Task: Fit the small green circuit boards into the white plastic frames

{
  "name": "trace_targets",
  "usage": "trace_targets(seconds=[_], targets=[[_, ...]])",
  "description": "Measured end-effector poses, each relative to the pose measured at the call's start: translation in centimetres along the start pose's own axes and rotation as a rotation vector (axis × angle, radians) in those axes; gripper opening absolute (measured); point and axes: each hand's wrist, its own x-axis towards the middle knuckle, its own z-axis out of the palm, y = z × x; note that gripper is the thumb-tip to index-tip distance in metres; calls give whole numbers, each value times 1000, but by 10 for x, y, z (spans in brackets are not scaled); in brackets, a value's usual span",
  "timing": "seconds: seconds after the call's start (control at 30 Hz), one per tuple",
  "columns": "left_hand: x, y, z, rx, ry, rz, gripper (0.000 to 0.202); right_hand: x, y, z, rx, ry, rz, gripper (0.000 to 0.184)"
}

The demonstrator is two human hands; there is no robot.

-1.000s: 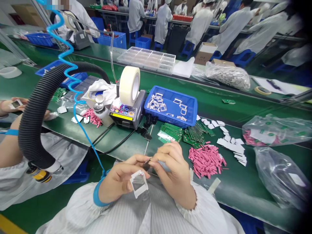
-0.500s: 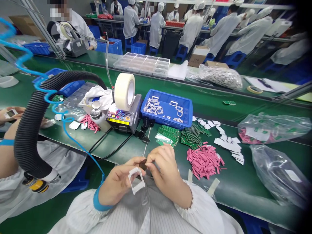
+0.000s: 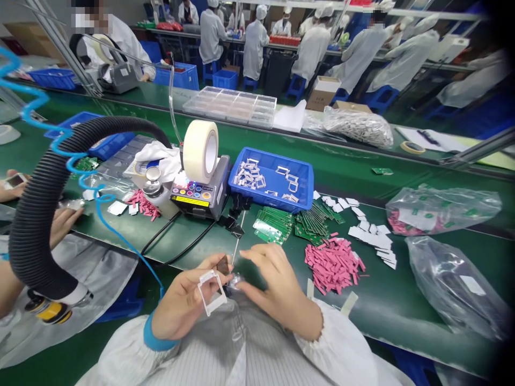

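Observation:
My left hand [image 3: 185, 300] is closed on a small white square frame [image 3: 210, 291], and a small dark piece [image 3: 222, 264] sticks up between its thumb and forefinger. Beside it, my right hand [image 3: 273, 287] pinches a small clear strip [image 3: 233, 280] just right of the frame. Both hands hover over my lap at the near edge of the green bench [image 3: 362, 305]. Green circuit boards [image 3: 273, 224] and a heap of pink strips [image 3: 333, 262] lie just beyond them.
A tape dispenser with a large white roll [image 3: 200, 151] and a blue tray [image 3: 300, 197] of white frames stand behind. White pads [image 3: 374, 236] and plastic bags [image 3: 454, 284] lie at right. A black corrugated hose [image 3: 44, 198] and another person's hands [image 3: 60, 222] are at left.
The view has swung slightly right and down. My left hand has tilted the white frame lower; my right hand has drawn a little away from it, fingers loosening around the clear strip.

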Motion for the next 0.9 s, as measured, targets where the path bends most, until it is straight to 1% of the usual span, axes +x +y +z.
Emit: trace_targets(seconds=[0.03,0.1,0.17,0.2,0.23,0.3,0.37,0.43,0.5,0.57,0.63,0.7,0.77,0.83,0.9], targets=[[0,0,3,22,-19,-9,33,6,-6,-8,-29,52,-69,35],[0,1,7,55,-60,-36,34,15,-16,-18,-96,114,-168,25],[1,2,9,45,-81,-52,34,21,-21,-20,-98,138,-190,16],[1,3,9,13,-81,-51,33,22,-22,-19,-55,151,-176,14],[2,3,9,-34,-76,-50,33,23,-21,-17,25,160,-148,13],[2,3,8,-155,-89,-60,33,22,-17,-12,291,159,-66,18],[3,3,7,-273,-158,-104,33,21,-14,-7,639,132,17,27],[3,3,8,-351,-234,-134,30,20,-14,-1,941,99,61,32],[3,4,10,-378,-275,-132,26,19,-15,6,1130,77,71,33],[3,5,13,-374,-279,-114,25,18,-18,12,1201,60,71,33],[3,8,16,-360,-271,-98,27,18,-18,12,1181,37,76,33],[1,11,18,-323,-247,-76,29,19,-18,8,1116,21,68,39],[-1,14,18,-227,-220,-46,29,20,-17,-2,1013,60,33,41],[-4,16,17,-79,-205,-8,28,21,-17,-14,829,131,-13,31],[-7,17,14,70,-214,32,26,23,-20,-25,574,183,-37,13]])
